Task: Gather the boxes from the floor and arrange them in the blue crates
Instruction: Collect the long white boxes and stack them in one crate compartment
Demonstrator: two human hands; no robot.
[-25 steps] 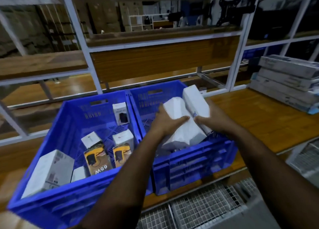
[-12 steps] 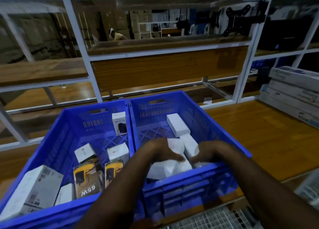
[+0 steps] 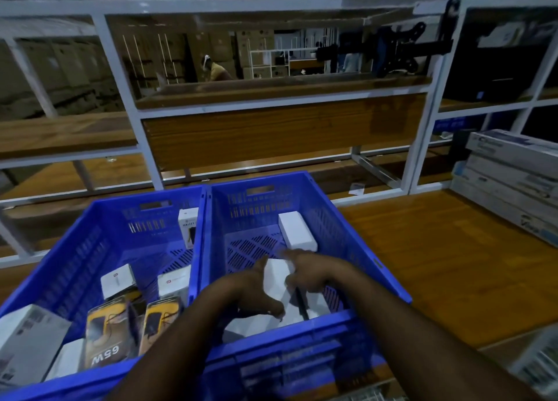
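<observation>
Two blue crates sit side by side on a wooden table [image 3: 428,264], touching along their inner walls. Both hands reach into the right crate [image 3: 362,243]. The left hand [image 3: 253,292] hovers over white boxes [image 3: 277,279] lying at the crate's near end, its fingers spread and loosely bent, grasping nothing. The right hand [image 3: 308,272] is just beside it with fingers extended over the same boxes — released, though motion blur hides whether the tips touch the cardboard. Another white box [image 3: 297,231] lies flat farther back in this crate. The left crate [image 3: 90,237] holds several boxes: two yellow-and-black packs [image 3: 133,328] near the front, small white ones behind them, one box standing upright [image 3: 187,228] against the shared wall. Long flat cartons [image 3: 513,183] are stacked at the far right — on the same table.
</observation>
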